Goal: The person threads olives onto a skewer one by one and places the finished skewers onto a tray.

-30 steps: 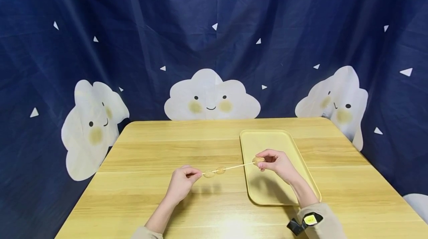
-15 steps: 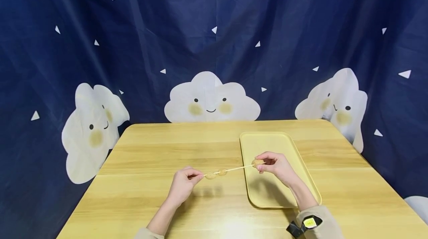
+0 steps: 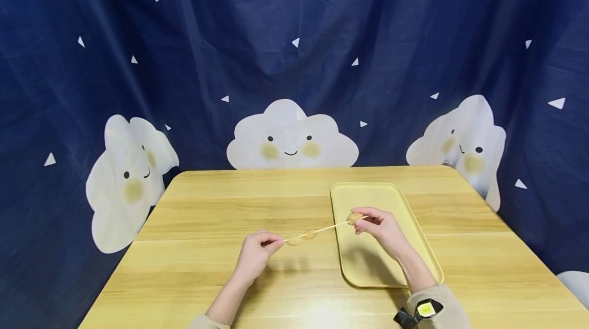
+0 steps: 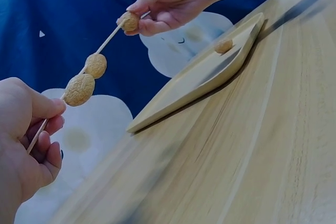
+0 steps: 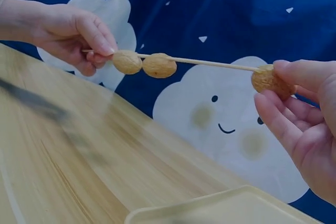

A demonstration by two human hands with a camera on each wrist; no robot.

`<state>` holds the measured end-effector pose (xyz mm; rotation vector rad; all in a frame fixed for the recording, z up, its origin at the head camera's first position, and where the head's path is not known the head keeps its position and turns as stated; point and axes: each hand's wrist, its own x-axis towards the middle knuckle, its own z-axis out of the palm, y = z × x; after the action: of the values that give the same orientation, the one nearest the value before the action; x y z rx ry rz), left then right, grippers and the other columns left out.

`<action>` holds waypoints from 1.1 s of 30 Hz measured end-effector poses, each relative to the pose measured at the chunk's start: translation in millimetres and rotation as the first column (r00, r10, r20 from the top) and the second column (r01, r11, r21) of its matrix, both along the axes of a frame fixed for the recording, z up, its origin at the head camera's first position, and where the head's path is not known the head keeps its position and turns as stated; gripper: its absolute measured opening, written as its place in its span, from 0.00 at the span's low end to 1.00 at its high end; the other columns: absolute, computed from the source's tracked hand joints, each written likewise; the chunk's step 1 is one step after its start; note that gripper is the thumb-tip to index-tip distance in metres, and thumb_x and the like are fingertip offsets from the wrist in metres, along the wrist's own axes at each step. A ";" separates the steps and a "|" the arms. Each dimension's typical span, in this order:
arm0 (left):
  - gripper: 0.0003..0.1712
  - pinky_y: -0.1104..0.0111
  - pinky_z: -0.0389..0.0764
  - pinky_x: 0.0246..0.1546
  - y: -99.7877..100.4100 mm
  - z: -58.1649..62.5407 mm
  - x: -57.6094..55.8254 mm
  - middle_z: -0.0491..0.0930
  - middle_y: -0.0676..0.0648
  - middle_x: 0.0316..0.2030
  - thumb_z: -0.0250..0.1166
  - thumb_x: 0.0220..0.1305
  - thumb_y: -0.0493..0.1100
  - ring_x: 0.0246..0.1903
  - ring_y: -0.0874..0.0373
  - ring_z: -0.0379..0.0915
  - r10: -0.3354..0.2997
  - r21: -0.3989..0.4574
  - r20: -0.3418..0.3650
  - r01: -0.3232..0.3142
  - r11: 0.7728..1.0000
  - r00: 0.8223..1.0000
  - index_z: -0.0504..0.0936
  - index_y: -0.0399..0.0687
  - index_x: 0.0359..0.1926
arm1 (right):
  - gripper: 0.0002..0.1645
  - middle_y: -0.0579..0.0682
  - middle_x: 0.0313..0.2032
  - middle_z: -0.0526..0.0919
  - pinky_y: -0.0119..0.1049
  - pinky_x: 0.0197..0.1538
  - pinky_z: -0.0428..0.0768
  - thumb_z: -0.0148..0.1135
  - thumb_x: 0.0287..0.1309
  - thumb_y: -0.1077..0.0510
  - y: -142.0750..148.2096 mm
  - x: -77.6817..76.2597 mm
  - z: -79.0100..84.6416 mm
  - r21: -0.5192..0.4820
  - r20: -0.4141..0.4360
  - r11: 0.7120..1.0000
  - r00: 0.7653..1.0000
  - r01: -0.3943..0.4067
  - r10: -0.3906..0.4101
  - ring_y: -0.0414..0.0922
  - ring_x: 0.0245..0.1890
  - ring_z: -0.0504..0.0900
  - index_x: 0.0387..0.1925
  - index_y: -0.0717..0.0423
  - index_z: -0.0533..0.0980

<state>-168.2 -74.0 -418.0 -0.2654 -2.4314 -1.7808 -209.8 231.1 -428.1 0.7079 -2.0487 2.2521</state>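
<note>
My left hand point(image 3: 257, 255) pinches a thin wooden skewer point(image 5: 210, 63) near one end. Two wrinkled golden-brown fried balls point(image 4: 80, 89) are threaded on it, side by side, just beyond the left fingertips. At the far end, my right hand point(image 3: 384, 229) pinches a third such ball point(image 5: 270, 81) between thumb and fingers; the skewer runs into it, and its tip shows past the ball in the head view. The skewer is held in the air, slanting up to the right, with the right hand above the tray.
A pale yellow rectangular tray point(image 3: 342, 273) lies on the right of the wooden table point(image 3: 193, 206). One more brown ball point(image 4: 223, 46) sits in the tray in the left wrist view; the right hand hides it from the head view. A dark blue curtain point(image 3: 294, 22) hangs behind.
The left hand has shifted slightly right with the skewer and its two balls. The skewer's tip now sticks out past the ball in the right hand.
</note>
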 end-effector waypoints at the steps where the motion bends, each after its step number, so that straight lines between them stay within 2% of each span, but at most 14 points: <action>1: 0.02 0.75 0.68 0.26 0.9 0.4 0.4 0.78 0.45 0.25 0.66 0.53 0.30 0.25 0.62 0.66 0.007 -0.004 0.007 -0.007 1.000 1.000 0.84 0.34 0.29 | 0.14 0.46 0.32 0.83 0.33 0.37 0.80 0.56 0.56 0.73 -0.8 0.2 -0.7 -0.042 0.007 0.999 1.000 -0.013 0.014 0.39 0.30 0.80 0.46 0.69 0.75; 3: 0.02 0.75 0.68 0.27 1.5 0.6 0.9 0.78 0.45 0.26 0.66 0.53 0.30 0.25 0.62 0.65 0.014 -0.004 0.014 -0.014 1.000 1.000 0.84 0.33 0.29 | 0.14 0.48 0.34 0.83 0.33 0.38 0.80 0.53 0.58 0.74 -2.3 0.5 -1.8 -0.119 0.010 0.992 0.999 -0.045 0.047 0.39 0.32 0.80 0.45 0.66 0.76; 5: 0.02 0.74 0.69 0.27 -0.1 -9.8 -4.4 0.78 0.46 0.26 0.67 0.53 0.32 0.26 0.62 0.66 0.017 0.007 0.018 -0.017 1.000 1.000 0.85 0.35 0.29 | 0.14 0.49 0.34 0.82 0.32 0.38 0.80 0.52 0.58 0.74 -3.8 1.2 -2.3 -0.162 0.017 0.986 0.999 -0.046 0.050 0.39 0.31 0.80 0.44 0.62 0.77; 8: 0.02 0.74 0.70 0.27 -1.8 -18.0 -8.5 0.78 0.48 0.27 0.67 0.53 0.34 0.27 0.61 0.66 0.014 0.021 0.015 -0.014 1.000 1.000 0.85 0.38 0.29 | 0.14 0.49 0.32 0.83 0.33 0.36 0.80 0.53 0.57 0.75 -5.5 0.8 -3.1 -0.163 0.013 0.986 1.000 -0.017 0.020 0.39 0.30 0.80 0.41 0.60 0.78; 12: 0.02 0.74 0.70 0.28 -2.0 -15.9 -6.8 0.78 0.48 0.27 0.67 0.54 0.34 0.27 0.62 0.67 0.015 0.016 0.010 -0.015 1.000 1.000 0.85 0.38 0.29 | 0.14 0.50 0.32 0.83 0.33 0.36 0.80 0.54 0.56 0.75 -8.5 -0.6 -3.0 -0.156 -0.001 0.988 1.000 -0.008 0.008 0.40 0.30 0.81 0.41 0.61 0.79; 19: 0.02 0.75 0.71 0.27 1.3 -4.3 -1.1 0.78 0.44 0.27 0.65 0.54 0.28 0.27 0.60 0.68 0.026 -0.004 0.008 -0.026 1.000 1.000 0.84 0.32 0.29 | 0.17 0.50 0.32 0.83 0.33 0.36 0.80 0.54 0.55 0.76 -13.9 -1.5 -2.0 -0.171 0.008 0.984 0.999 -0.044 0.046 0.40 0.30 0.81 0.39 0.57 0.80; 29: 0.03 0.75 0.71 0.28 1.1 -15.7 -6.3 0.78 0.47 0.27 0.67 0.54 0.34 0.27 0.62 0.68 0.020 0.052 -0.007 -0.020 0.998 1.000 0.85 0.37 0.30 | 0.17 0.49 0.31 0.83 0.34 0.37 0.81 0.54 0.55 0.76 -18.4 1.3 0.2 -0.149 -0.006 0.989 1.000 -0.014 0.014 0.41 0.29 0.81 0.41 0.58 0.79; 33: 0.04 0.75 0.72 0.27 2.0 -19.2 -6.5 0.79 0.47 0.28 0.68 0.53 0.34 0.27 0.63 0.69 0.027 0.081 -0.012 -0.026 0.996 1.000 0.85 0.36 0.30 | 0.16 0.50 0.33 0.82 0.34 0.38 0.80 0.52 0.58 0.75 -20.6 3.2 0.9 -0.218 -0.016 0.975 0.999 -0.046 0.043 0.41 0.31 0.81 0.44 0.61 0.78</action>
<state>-174.7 -72.0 -437.2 -0.2357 -2.3358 -1.8552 -206.6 210.5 -427.2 0.7533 -1.7587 2.4409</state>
